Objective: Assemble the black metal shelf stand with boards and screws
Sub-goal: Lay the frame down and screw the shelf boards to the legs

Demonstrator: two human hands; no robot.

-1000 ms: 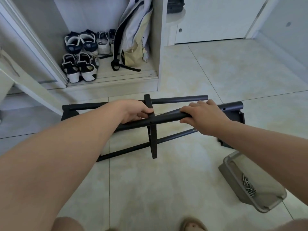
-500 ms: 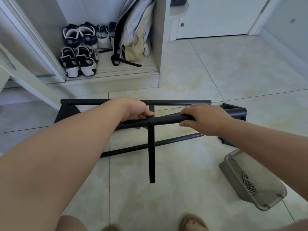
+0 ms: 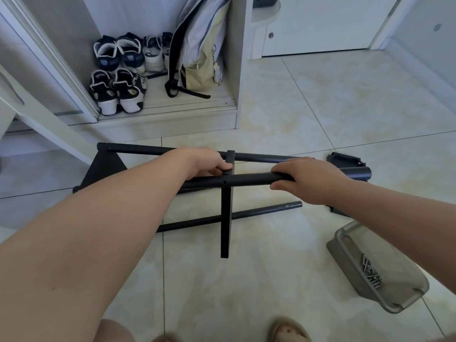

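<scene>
Above the floor (image 3: 320, 107), left hand (image 3: 207, 164) and right hand (image 3: 304, 180) clamp fingers (image 3: 286, 169) round the tube (image 3: 251, 180), left fingertips hidden.

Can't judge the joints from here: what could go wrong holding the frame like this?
The flat crossbar juts out unsupported from the upper tube that the left hand and right hand grip; it could swing toward the sandalled foot. The left thumb rests at that joint and might get pinched. The nearby screw tray could be knocked.
</scene>
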